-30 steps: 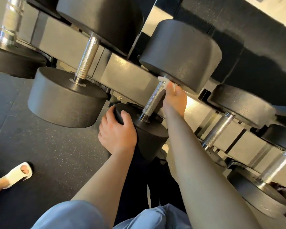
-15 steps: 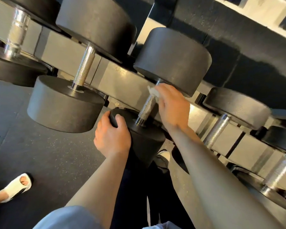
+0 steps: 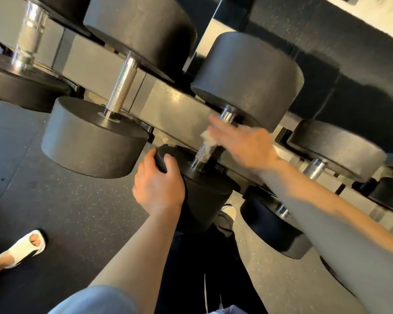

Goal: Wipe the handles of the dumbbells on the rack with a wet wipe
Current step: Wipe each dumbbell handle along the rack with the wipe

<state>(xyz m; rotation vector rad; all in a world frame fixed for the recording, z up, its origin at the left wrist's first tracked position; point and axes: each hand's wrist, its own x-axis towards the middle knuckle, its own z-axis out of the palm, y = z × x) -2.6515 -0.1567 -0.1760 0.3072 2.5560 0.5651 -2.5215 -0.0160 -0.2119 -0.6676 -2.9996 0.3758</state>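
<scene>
A black dumbbell lies on the grey rack [image 3: 168, 107] in the middle of the view, its knurled metal handle [image 3: 201, 156] running between a far head [image 3: 247, 82] and a near head [image 3: 207, 198]. My left hand [image 3: 159, 186] grips the edge of the near head. Blurred with motion, my right hand [image 3: 245, 143] reaches across the handle's upper part and holds a crumpled white wet wipe [image 3: 207, 137] against it. The wipe sticks out past my fingers on the left.
A larger dumbbell [image 3: 93, 137] with a bare handle [image 3: 123, 87] sits on the rack to the left. Smaller ones [image 3: 336, 148] follow to the right, and another [image 3: 272, 232] lies on a lower tier. A foot in a white sandal [image 3: 25, 248] stands on the dark rubber floor.
My right hand has slid with the wipe from near the far head down towards the middle of the handle. My left hand has kept its grip on the near head.
</scene>
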